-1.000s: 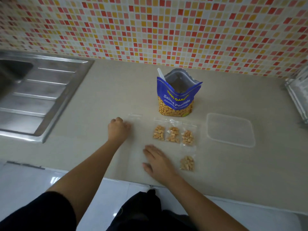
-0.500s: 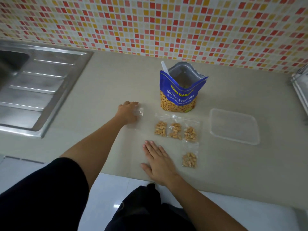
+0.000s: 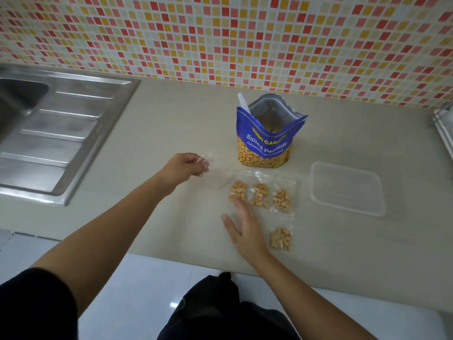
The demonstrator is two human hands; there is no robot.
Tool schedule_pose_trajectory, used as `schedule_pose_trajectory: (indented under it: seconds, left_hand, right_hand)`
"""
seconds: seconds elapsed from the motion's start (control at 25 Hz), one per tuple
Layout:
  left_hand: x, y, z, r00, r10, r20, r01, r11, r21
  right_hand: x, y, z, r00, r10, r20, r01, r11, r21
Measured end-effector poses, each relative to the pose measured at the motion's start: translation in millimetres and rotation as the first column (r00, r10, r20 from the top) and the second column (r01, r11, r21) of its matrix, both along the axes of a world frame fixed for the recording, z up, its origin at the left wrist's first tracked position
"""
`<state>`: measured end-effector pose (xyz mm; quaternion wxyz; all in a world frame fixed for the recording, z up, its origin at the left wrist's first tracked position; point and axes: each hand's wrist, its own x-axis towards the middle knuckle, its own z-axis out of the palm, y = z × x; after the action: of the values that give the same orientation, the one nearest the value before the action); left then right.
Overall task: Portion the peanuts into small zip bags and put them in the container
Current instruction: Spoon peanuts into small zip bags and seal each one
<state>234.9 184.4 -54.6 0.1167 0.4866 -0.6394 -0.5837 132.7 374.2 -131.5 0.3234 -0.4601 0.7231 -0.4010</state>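
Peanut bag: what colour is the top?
Blue, with yellow and white lettering, on the peanut bag; head view.

I see a mosaic wall (image 3: 245,33) of small red, orange, yellow and white tiles behind a beige countertop (image 3: 171,119). Stainless sink (image 3: 61,133) with ribbed drainboard, set in on the left. Glossy white floor tiles (image 3: 147,290) below, small light glare. Metal rack edge (image 3: 445,128) far right, mostly cut off.

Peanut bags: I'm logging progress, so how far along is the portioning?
Done: four filled zip bags lie on the counter. In hand: the left hand pinches an empty bag; the right hand is open beside the filled ones. Left: the container holds none yet.
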Motion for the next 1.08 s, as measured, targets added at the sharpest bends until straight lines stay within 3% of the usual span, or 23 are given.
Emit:
schedule_pose_trajectory:
  seconds: [0.04,0.12,0.2,0.24,0.36,0.56,0.76,1.08]
  left_hand:
    - [0,8,6,0.999,-0.012,-0.043,0.015,0.998,0.066]
    - [-5,23,13,0.991,-0.024,-0.129,0.047,0.983,0.177]
    - [-12,37,14,0.982,-0.032,-0.187,0.082,0.961,0.264]
    - [-16,43,14,0.978,-0.042,-0.202,0.1,0.953,0.286]
    - [-22,51,10,0.973,-0.024,-0.23,0.104,0.933,0.345]
    - [-28,53,2,0.923,0.141,-0.357,0.059,0.867,0.494]
    - [-34,59,-2,0.883,0.233,-0.409,0.067,0.798,0.599]
    - [-36,59,-3,0.883,0.188,-0.43,0.072,0.851,0.52]
  right_hand:
    - [-4,-6,10,0.982,-0.158,0.1,0.163,0.986,-0.042]
    - [-13,-21,34,0.849,-0.357,0.39,0.397,0.917,-0.027]
    - [-28,-34,52,0.69,-0.394,0.608,0.466,0.884,0.044]
    - [-36,-37,58,0.661,-0.394,0.639,0.469,0.881,0.059]
    - [-53,-37,65,0.685,-0.377,0.624,0.468,0.884,0.021]
    - [-69,-28,68,0.778,-0.337,0.529,0.419,0.907,-0.038]
    - [-77,-26,68,0.784,-0.323,0.529,0.422,0.904,-0.073]
    - [-82,-23,65,0.803,-0.322,0.501,0.42,0.903,-0.092]
